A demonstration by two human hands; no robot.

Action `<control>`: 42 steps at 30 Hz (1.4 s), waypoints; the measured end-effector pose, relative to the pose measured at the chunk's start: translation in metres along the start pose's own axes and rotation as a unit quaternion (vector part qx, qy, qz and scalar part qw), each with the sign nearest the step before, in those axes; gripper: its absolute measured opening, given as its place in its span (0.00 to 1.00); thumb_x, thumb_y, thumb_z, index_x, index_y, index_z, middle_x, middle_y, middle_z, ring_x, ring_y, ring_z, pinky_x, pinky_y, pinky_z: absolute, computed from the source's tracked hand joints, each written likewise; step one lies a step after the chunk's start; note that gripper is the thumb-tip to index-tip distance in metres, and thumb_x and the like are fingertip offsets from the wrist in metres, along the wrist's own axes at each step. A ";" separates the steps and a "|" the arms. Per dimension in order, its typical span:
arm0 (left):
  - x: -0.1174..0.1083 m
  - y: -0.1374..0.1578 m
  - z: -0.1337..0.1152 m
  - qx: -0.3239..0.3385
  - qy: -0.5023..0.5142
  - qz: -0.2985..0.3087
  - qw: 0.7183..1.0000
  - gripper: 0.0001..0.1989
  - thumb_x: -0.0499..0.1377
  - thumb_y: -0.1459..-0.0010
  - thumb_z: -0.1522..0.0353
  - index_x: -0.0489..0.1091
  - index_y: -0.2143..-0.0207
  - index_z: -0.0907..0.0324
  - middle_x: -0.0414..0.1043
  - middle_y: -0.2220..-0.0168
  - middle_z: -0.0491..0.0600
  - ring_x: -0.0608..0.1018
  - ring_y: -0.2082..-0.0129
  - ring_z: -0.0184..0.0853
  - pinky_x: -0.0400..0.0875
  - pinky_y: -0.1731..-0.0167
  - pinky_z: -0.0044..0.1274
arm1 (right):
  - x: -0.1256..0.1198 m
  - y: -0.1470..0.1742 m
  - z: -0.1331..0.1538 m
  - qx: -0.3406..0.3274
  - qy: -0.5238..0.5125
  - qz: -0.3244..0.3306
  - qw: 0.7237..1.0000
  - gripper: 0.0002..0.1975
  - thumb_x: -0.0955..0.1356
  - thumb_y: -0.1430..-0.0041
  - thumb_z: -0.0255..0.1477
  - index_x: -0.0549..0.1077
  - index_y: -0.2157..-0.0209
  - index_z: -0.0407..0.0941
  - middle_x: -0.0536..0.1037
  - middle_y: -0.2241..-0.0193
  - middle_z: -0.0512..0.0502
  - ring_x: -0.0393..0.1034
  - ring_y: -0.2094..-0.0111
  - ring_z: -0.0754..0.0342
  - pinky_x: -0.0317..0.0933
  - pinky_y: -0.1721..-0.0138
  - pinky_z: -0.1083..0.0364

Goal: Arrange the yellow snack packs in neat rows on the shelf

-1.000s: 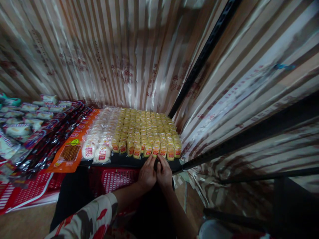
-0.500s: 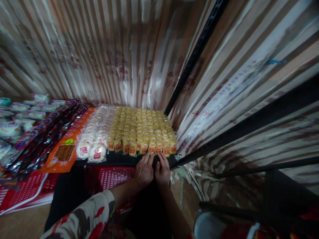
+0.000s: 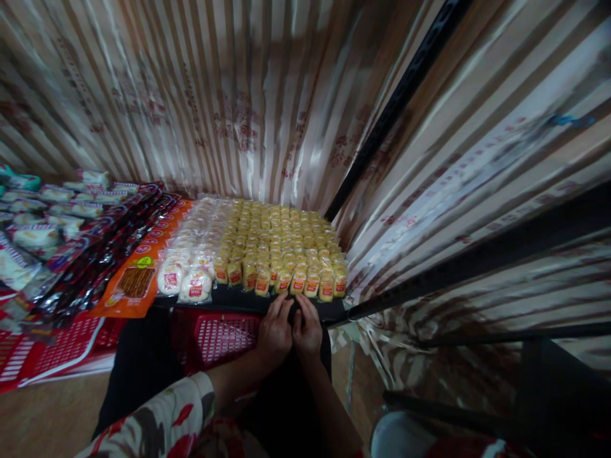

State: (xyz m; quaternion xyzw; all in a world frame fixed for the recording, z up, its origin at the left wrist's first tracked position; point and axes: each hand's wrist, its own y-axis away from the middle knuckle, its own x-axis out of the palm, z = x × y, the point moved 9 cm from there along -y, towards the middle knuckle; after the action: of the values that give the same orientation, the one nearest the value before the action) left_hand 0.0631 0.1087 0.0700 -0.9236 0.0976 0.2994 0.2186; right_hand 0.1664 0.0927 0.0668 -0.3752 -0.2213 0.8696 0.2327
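Observation:
Rows of small yellow cakes (image 3: 286, 245) in clear wrappers with red-and-orange labels stand packed together on a black shelf (image 3: 238, 299). My left hand (image 3: 275, 331) rests at the shelf's front edge, its fingers stretched toward the front row. Beside it, my right hand (image 3: 308, 327) points its extended fingers at the same row. Both hands hold nothing. The fingertips are close to the lower front of the cakes; whether they touch is unclear. Left of the yellow cakes are rows of round white wrapped cakes (image 3: 196, 284).
An orange snack packet (image 3: 128, 280), dark shiny packets (image 3: 102, 245) and white bags (image 3: 35, 235) lie farther left. Red plastic baskets (image 3: 224, 337) sit below the shelf. Black metal posts (image 3: 382, 127) and striped sheeting (image 3: 258, 95) enclose the back and right.
The view has shifted a little, so the goods appear farther right. Relative to the front row, both hands have moved slightly left and back, fingers still extended.

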 end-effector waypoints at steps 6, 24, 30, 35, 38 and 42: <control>-0.009 -0.001 0.023 -0.077 0.040 -0.015 0.996 0.21 0.45 0.39 0.69 0.62 0.46 0.67 0.54 0.39 0.62 0.60 0.39 0.42 0.59 0.42 0.36 | 0.025 -0.005 0.008 0.019 -0.033 0.040 0.998 0.20 0.56 0.37 0.32 0.70 0.50 0.43 0.71 0.50 0.38 0.65 0.48 0.50 0.62 0.48 0.46; -0.028 0.008 0.033 -0.079 0.100 -0.045 0.991 0.26 0.45 0.47 0.76 0.60 0.45 0.64 0.56 0.40 0.58 0.61 0.40 0.37 0.60 0.42 0.33 | 0.021 -0.013 0.029 -0.020 -0.036 0.036 0.998 0.18 0.56 0.39 0.28 0.70 0.51 0.43 0.72 0.52 0.38 0.65 0.48 0.50 0.61 0.48 0.46; -0.051 0.016 0.051 -0.151 0.082 -0.082 0.982 0.24 0.45 0.48 0.78 0.64 0.49 0.62 0.57 0.42 0.56 0.66 0.44 0.37 0.64 0.45 0.33 | 0.047 -0.009 0.043 -0.010 -0.048 0.092 0.995 0.18 0.57 0.40 0.28 0.72 0.53 0.43 0.72 0.50 0.38 0.66 0.49 0.50 0.62 0.48 0.48; -0.048 0.010 0.059 -0.169 0.089 -0.056 0.980 0.24 0.47 0.49 0.78 0.65 0.49 0.62 0.57 0.41 0.57 0.66 0.44 0.39 0.64 0.45 0.32 | 0.062 -0.011 0.046 0.001 -0.054 0.108 0.993 0.18 0.57 0.39 0.28 0.73 0.54 0.44 0.73 0.51 0.39 0.67 0.49 0.51 0.63 0.49 0.49; -0.047 0.009 0.058 -0.163 0.085 -0.057 0.981 0.23 0.46 0.48 0.78 0.64 0.49 0.63 0.57 0.42 0.59 0.65 0.43 0.39 0.62 0.44 0.32 | 0.060 -0.012 0.046 -0.001 -0.056 0.098 0.994 0.17 0.57 0.39 0.29 0.73 0.54 0.44 0.73 0.52 0.40 0.67 0.49 0.51 0.62 0.48 0.48; -0.046 0.010 0.052 -0.145 0.087 -0.069 0.983 0.21 0.46 0.44 0.76 0.63 0.48 0.63 0.58 0.43 0.57 0.64 0.42 0.38 0.59 0.42 0.33 | 0.053 -0.009 0.048 -0.015 -0.058 0.085 0.995 0.17 0.57 0.38 0.29 0.72 0.54 0.44 0.74 0.52 0.39 0.66 0.48 0.51 0.60 0.47 0.47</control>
State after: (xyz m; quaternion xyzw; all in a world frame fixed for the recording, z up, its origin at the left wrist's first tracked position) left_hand -0.0036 0.1264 0.0562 -0.9726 0.0076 0.2126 0.0935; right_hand 0.1001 0.1202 0.0726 -0.3453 -0.2149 0.9029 0.1391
